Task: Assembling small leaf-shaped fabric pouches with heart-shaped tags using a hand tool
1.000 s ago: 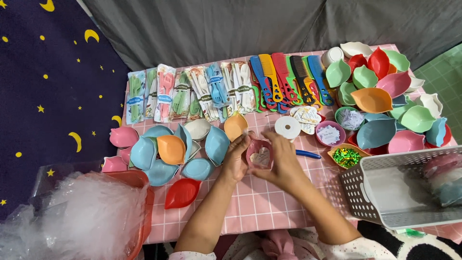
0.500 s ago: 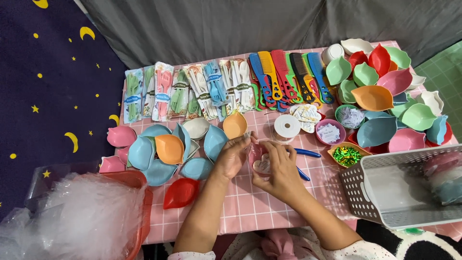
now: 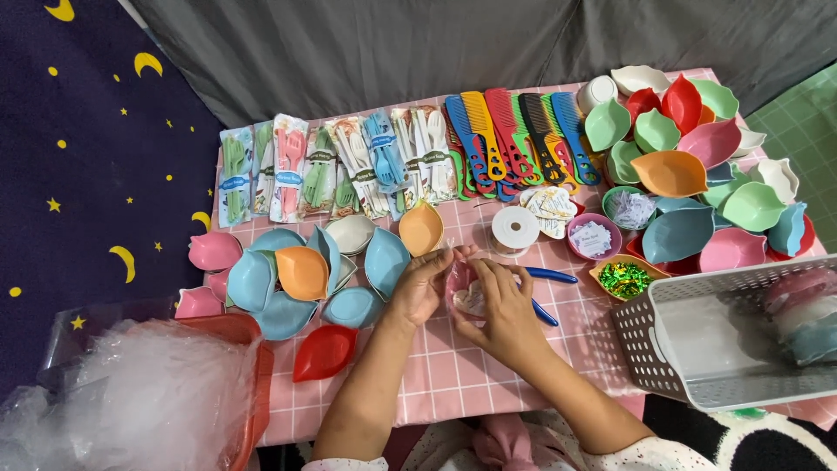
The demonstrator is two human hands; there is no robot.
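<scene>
1. Both hands close around one small clear plastic-wrapped pink dish [image 3: 468,295], held just above the pink checked tablecloth [image 3: 453,375]: the left hand [image 3: 421,288] pinches its left edge with curled fingers, and the right hand [image 3: 504,307] cups it from the right, fingers bent over the wrap.
2. A white perforated plastic basket [image 3: 689,349] sits at the right edge of the table.
3. A cluster of blue, orange and pink leaf-shaped plastic dishes [image 3: 296,275] lies left of the hands.
4. A white roll of tape [image 3: 514,228] stands just beyond the hands.
5. Blue-handled scissors [image 3: 549,277] lie partly under the right hand.
</scene>
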